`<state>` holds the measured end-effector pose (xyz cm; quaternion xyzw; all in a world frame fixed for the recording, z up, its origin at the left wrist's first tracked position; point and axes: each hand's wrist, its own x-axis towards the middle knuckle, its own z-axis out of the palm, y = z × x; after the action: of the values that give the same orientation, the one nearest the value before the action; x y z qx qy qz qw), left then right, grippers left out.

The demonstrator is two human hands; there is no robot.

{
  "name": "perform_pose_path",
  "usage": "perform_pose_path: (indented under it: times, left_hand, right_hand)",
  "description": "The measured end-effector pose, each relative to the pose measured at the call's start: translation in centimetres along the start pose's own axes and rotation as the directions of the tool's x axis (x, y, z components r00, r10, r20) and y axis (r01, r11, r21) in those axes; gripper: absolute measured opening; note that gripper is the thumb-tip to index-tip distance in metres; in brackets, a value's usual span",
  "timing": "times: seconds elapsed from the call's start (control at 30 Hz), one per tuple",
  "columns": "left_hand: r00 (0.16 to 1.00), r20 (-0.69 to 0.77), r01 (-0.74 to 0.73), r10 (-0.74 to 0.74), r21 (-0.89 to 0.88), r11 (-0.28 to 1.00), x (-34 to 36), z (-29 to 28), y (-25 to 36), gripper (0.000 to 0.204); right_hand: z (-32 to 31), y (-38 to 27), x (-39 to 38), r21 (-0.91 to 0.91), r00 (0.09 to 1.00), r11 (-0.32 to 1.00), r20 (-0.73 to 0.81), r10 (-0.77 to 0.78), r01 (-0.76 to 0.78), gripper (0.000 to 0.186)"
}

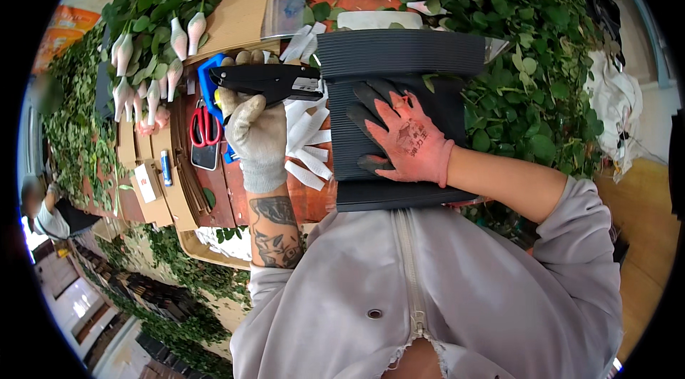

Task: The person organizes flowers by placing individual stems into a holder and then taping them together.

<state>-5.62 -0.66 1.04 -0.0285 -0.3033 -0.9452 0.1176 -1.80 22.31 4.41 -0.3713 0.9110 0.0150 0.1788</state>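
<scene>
The right hand [412, 139], spread wide, should press the black corrugated sheet [345, 145] evenly while the left hand [253, 122], wrapped around the stapler [265, 79] at the sheet's far left edge, best holds the tool square.

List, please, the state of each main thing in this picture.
Black stapler: held, jaws unclear
Left hand: closed around it
Right hand: flat, fingers spread
Ribbed black sheet: folded
Red-handled scissors: lying, blades unclear
Rosebuds: wrapped in white
White strips: loose
Jacket zip: closed
</scene>
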Motion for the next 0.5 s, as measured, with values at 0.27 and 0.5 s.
perform_pose_path:
  times: [0.27, 0.5]
  left_hand:
    - [0.986, -0.007, 0.157, -0.164, -0.243, 0.957, 1.6, -1.0, -0.3, 0.061]
    - [0.992, -0.010, 0.124, -0.129, -0.210, 0.970, 1.4, -0.9, -0.9, 0.057]
  right_hand:
    - [1.0, 0.3, 0.0, 0.018, 0.999, 1.000, -0.032, -0.016, 0.017, 0.072]
    - [1.1, 0.3, 0.1, 0.044, 0.998, 0.999, -0.063, -0.004, 0.007, 0.071]
